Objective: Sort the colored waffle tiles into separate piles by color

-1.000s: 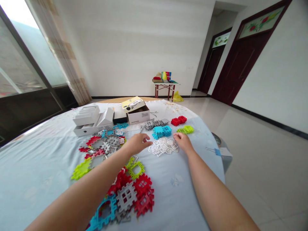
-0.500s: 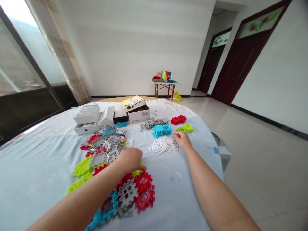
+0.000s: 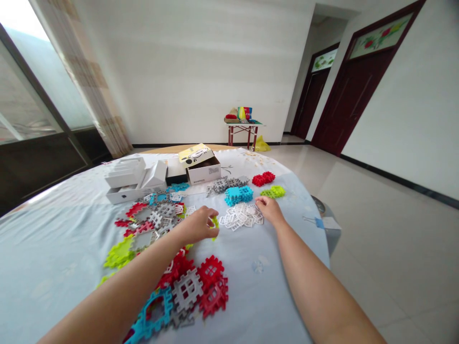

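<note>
My left hand (image 3: 198, 224) is closed round a lime-green waffle piece (image 3: 214, 222) just above the light blue tablecloth (image 3: 53, 248). My right hand (image 3: 267, 209) rests with curled fingers at the right edge of a heap of small white waffle pieces (image 3: 242, 216). Behind that heap lie sorted stacks: blue (image 3: 238, 195), grey (image 3: 225, 183), red (image 3: 263, 178) and lime green (image 3: 273, 192). A mixed scatter of red, grey, blue and green pieces (image 3: 190, 289) lies under and beside my left forearm.
White boxes (image 3: 129, 179) and an open box with a yellow lid (image 3: 201, 165) stand at the table's far side. Off the right edge is a grey bin (image 3: 324, 222). A small red-legged table (image 3: 243, 126) stands by the far wall; dark doors are on the right.
My left hand dropped back to the mixed pile, closed on a lime-green piece, and has come forward with it toward the white heap. The right hand has stayed put.
</note>
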A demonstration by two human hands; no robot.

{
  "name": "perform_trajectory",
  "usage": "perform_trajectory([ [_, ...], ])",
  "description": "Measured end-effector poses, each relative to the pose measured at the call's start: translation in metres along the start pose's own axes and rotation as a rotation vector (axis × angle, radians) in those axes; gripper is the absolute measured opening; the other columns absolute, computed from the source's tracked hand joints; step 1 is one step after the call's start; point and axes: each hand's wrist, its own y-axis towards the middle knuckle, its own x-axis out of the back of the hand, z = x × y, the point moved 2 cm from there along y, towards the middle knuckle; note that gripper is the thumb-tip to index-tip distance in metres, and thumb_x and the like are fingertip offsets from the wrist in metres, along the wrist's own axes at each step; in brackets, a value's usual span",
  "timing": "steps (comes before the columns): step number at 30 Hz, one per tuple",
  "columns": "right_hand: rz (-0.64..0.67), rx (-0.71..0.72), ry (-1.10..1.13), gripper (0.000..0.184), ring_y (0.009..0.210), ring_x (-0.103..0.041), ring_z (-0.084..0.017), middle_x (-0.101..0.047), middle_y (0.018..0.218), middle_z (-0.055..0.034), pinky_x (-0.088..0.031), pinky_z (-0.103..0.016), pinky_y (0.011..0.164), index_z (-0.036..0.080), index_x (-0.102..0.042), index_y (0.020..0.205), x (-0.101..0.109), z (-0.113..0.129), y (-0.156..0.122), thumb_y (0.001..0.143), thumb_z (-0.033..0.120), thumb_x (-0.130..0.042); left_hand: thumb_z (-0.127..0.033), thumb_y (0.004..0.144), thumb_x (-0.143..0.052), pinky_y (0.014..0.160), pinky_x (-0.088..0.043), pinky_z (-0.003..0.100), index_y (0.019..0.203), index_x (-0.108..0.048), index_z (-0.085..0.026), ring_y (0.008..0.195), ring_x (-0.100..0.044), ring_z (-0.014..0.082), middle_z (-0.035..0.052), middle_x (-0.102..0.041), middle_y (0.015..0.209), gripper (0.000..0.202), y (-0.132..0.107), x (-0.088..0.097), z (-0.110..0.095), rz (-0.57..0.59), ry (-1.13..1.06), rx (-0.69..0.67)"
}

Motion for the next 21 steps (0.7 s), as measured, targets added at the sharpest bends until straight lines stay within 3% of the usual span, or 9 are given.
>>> perform_trajectory([
  [3,0.000,0.006,0.002,0.025,0.068,-0.059,-0.016,-0.066,0.074,-0.0029,-0.045,-0.026,0.066,0.017,-0.065,0.083,-0.001,0.000,0.000,0.069,0.027,-0.047,-0.026,0.061,-0.051,0.076,-0.046,0.028,0.114,-0.048,-0.012,0.089,-0.058,0.0182,0.0124,-0.055,0.111,0.055,0.004,-0.003,0.009,-0.023,-0.067,0.004],
  [6,-0.003,0.009,0.001,0.025,0.068,-0.059,-0.016,-0.066,0.074,-0.0026,-0.044,-0.026,0.066,0.018,-0.065,0.083,0.000,-0.001,0.000,0.069,0.027,-0.047,-0.022,0.059,-0.052,0.084,-0.041,0.032,0.118,-0.045,-0.015,0.095,-0.055,0.0205,0.0101,-0.057,0.109,0.060,0.002,-0.001,0.019,-0.019,0.111,0.007],
  [11,0.002,0.010,-0.010,0.025,0.067,-0.058,-0.016,-0.066,0.073,-0.0030,-0.045,-0.027,0.066,0.017,-0.065,0.083,0.000,0.001,0.000,0.069,0.028,-0.046,-0.037,0.060,-0.058,0.094,-0.030,0.044,0.117,-0.049,-0.020,0.109,-0.048,0.0276,0.0105,-0.055,0.116,0.060,-0.009,0.017,0.032,0.001,0.368,0.081],
  [16,-0.005,0.011,-0.009,0.025,0.069,-0.059,-0.016,-0.066,0.075,-0.0031,-0.045,-0.027,0.067,0.017,-0.065,0.083,0.000,0.002,-0.001,0.069,0.027,-0.046,-0.045,0.061,-0.058,0.096,-0.029,0.042,0.118,-0.049,-0.021,0.113,-0.045,0.0266,0.0098,-0.052,0.122,0.063,-0.014,0.029,0.040,0.017,0.368,0.105],
  [21,-0.002,0.005,-0.013,0.025,0.069,-0.059,-0.016,-0.066,0.076,-0.0031,-0.045,-0.028,0.067,0.018,-0.065,0.083,0.000,0.001,-0.001,0.069,0.028,-0.046,-0.039,0.061,-0.058,0.097,-0.026,0.042,0.117,-0.050,-0.021,0.113,-0.046,0.0257,0.0096,-0.053,0.123,0.060,-0.011,0.022,0.040,0.061,0.363,0.091],
])
